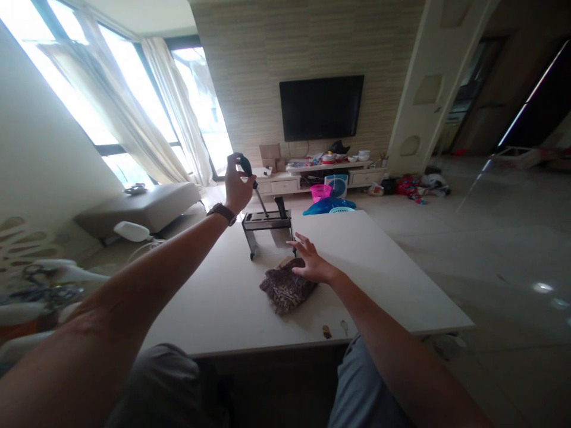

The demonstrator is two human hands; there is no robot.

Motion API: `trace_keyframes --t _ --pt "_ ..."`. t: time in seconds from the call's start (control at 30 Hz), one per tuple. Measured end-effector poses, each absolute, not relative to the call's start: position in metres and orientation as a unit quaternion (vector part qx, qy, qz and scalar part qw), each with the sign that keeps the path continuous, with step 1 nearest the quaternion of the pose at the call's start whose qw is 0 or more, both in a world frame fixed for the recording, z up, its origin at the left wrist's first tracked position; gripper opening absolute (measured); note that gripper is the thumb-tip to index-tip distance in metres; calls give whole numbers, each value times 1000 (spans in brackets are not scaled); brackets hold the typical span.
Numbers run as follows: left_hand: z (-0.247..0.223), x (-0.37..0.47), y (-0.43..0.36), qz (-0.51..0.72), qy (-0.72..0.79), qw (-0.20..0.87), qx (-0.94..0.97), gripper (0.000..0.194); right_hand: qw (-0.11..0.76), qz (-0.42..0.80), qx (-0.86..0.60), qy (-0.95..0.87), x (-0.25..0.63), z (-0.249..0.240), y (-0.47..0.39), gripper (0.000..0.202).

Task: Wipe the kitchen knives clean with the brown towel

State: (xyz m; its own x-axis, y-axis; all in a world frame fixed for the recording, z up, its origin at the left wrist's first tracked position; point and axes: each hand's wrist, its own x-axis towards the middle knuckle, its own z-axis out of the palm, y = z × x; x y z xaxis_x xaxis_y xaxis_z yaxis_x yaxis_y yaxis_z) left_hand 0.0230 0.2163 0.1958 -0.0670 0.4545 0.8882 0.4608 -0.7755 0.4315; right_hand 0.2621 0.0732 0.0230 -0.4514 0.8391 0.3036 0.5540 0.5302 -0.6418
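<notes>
My left hand [238, 187] is closed round the dark handle of a thin metal rod [262, 200]; I cannot make out which tool it is. The rod slants down to the slotted top of a metal stand [267, 221], which looks like a knife holder. A second black handle [280, 207] sticks up from that top, near its right end. My right hand [310, 260] hovers with fingers spread, holding nothing, close to the stand's right leg. Just below it lies a crumpled brown patterned cloth [288, 288], partly covered by the hand.
All this is on a white table [357, 261]. Two small items, one of them a dark yellow piece [327, 331], lie by its near edge. Beyond it are a pink basket [320, 192], a blue bag [323, 206] and a TV cabinet [281, 186]. A grey bench [138, 211] stands left.
</notes>
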Motion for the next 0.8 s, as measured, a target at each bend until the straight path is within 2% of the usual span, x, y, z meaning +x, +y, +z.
trace_keyframes --t 0.13,0.33,0.57,0.8 --pt "192 29 230 -658 -345 12 -669 66 302 235 -417 -824 262 22 71 80" --pt "196 45 248 -630 -390 -15 -672 59 267 264 -418 -827 260 19 71 79" --pt "196 56 260 -620 -450 -58 -640 37 230 297 -426 -823 260 18 72 84" --pt "168 45 271 -577 -521 -91 -623 30 209 309 -427 -824 261 14 75 85"
